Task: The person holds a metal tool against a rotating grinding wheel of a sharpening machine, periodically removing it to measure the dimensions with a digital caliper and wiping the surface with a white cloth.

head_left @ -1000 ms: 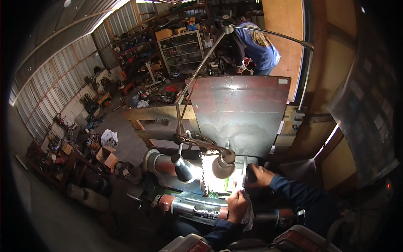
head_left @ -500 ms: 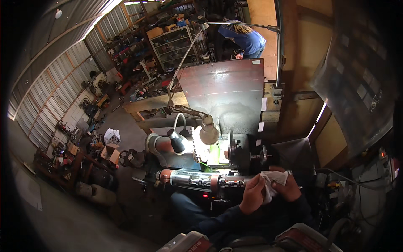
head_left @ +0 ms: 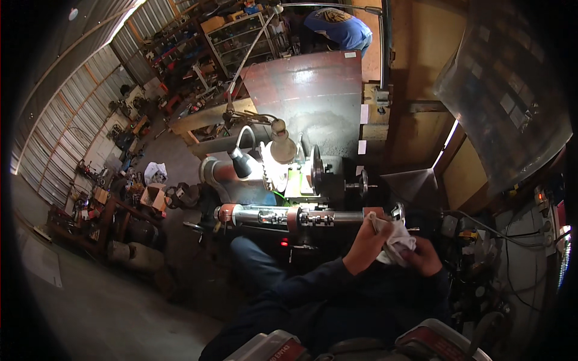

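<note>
A crumpled white cloth (head_left: pixel 398 242) is gathered between my two hands, in front of the right end of a machine. My left hand (head_left: pixel 366 242) grips the cloth's left side, its fingers closed near the top. On the other side my right hand (head_left: pixel 425 257) holds the lower right part, fingers bent into the folds. Just beyond the hands runs the machine's long metal shaft (head_left: pixel 340 219), with reddish collars (head_left: pixel 293 216) around it. A round handwheel (head_left: pixel 398 212) sits close beyond the cloth.
Two lit work lamps, one with a dark shade (head_left: pixel 242 162) and one beige (head_left: pixel 282 144), hang over the machine. Behind stands a large metal sheet (head_left: pixel 307 84). A person in a blue shirt (head_left: pixel 340 27) bends over behind it. Cables (head_left: pixel 512 237) and clutter lie at right.
The view has tilted down, so the machine appears higher. My right hand has dropped to the cloth's lower side, and the cloth is bunched differently. The person behind bends lower.
</note>
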A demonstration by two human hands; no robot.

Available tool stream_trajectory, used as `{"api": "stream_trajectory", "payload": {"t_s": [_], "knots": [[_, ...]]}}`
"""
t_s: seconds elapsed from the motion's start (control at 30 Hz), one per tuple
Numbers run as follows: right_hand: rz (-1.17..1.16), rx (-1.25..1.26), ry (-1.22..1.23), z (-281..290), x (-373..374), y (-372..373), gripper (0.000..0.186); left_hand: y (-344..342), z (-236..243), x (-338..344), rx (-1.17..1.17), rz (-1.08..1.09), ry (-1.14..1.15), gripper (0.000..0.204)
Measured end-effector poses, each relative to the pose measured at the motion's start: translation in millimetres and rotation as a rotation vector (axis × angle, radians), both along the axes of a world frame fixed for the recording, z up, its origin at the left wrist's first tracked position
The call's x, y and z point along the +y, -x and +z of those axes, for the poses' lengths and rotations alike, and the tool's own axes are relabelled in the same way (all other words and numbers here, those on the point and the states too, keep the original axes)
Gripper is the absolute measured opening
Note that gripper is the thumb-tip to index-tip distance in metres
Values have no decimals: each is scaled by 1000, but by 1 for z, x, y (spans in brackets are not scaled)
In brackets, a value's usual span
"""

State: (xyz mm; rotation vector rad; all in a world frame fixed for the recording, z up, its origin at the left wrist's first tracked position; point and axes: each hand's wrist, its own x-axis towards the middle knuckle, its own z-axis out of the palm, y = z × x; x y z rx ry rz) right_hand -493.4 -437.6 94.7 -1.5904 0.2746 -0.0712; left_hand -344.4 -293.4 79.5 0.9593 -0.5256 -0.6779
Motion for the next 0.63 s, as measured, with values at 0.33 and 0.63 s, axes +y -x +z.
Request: {"api": "stream_trajectory", "payload": {"t_s": [0.33, 0.63], "knots": [[-418, -543, -835, -28, -25, 1, 29, 4, -39, 10, -46, -240, -148, 15], [99, -232, -67, 45, -48, -144, 69, -193, -34, 65, -880, 768, -925, 55]]}}
